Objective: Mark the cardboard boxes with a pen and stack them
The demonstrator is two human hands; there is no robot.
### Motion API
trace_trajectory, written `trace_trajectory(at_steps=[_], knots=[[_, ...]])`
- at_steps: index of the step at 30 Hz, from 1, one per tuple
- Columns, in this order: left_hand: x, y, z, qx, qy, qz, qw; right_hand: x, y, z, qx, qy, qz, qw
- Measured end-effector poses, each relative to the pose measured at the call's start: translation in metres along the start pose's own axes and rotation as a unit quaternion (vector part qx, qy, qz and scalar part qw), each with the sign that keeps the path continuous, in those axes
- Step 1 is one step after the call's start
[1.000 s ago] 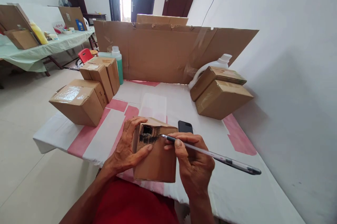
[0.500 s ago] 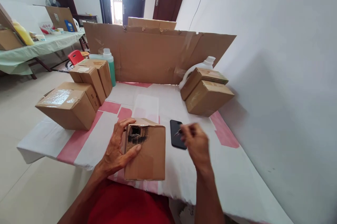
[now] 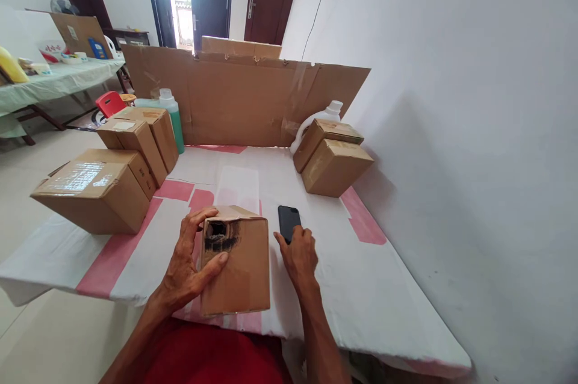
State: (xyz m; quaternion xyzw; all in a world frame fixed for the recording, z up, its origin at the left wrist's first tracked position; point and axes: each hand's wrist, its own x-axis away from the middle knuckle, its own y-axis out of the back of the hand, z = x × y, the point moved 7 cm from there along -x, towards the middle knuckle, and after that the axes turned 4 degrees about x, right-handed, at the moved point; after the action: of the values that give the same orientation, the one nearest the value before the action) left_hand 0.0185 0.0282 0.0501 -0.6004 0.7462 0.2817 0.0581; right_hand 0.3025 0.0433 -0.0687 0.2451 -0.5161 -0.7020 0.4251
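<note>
My left hand (image 3: pixel 187 266) grips the left side of a brown cardboard box (image 3: pixel 244 275) at the table's near edge. Its thumb presses the facing side, and its fingers lie along the upper left edge. Near the thumb, that side has a torn, black-smeared hole (image 3: pixel 218 229) in its upper left corner. To the right of the box, a black smartphone (image 3: pixel 288 218) lies flat on the cloth. My right hand (image 3: pixel 298 257) spans the phone's near end, thumb at its left edge and curled fingers at its right. The hand hides that end.
Several cardboard boxes (image 3: pixel 97 191) stand at the left with a green liquid bottle (image 3: pixel 175 122) behind. At the right are more boxes (image 3: pixel 336 167) and a white jug (image 3: pixel 321 114). A cardboard panel (image 3: pixel 239 98) stands across the back. A white wall (image 3: pixel 451 101) borders the right side.
My right hand has lowered to the phone's near end. The small shiny thing seen at its fingertips before no longer shows. My left hand keeps its hold on the box. The view has shifted right.
</note>
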Motion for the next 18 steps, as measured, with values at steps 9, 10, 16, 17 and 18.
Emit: trace_trajectory(at_steps=[9, 10, 16, 17, 18], knots=[[0.001, -0.003, 0.000, -0.004, -0.010, 0.001, 1.000, -0.049, -0.008, -0.043, -0.125, -0.108, 0.052, 0.985], [0.001, -0.003, 0.001, -0.005, -0.011, 0.001, 1.000, -0.049, -0.011, -0.043, -0.161, -0.106, 0.058, 0.980], [0.000, -0.004, 0.003, 0.008, -0.002, 0.002, 1.000, -0.014, -0.012, -0.029, -0.415, -0.049, 0.084, 0.905], [0.000, -0.004, 0.003, 0.012, -0.002, 0.003, 1.000, -0.003, -0.006, -0.026, -0.456, -0.037, 0.086, 0.885], [0.000, -0.005, 0.003, 0.015, -0.002, 0.004, 1.000, 0.009, 0.003, -0.022, -0.506, -0.027, 0.088, 0.858]])
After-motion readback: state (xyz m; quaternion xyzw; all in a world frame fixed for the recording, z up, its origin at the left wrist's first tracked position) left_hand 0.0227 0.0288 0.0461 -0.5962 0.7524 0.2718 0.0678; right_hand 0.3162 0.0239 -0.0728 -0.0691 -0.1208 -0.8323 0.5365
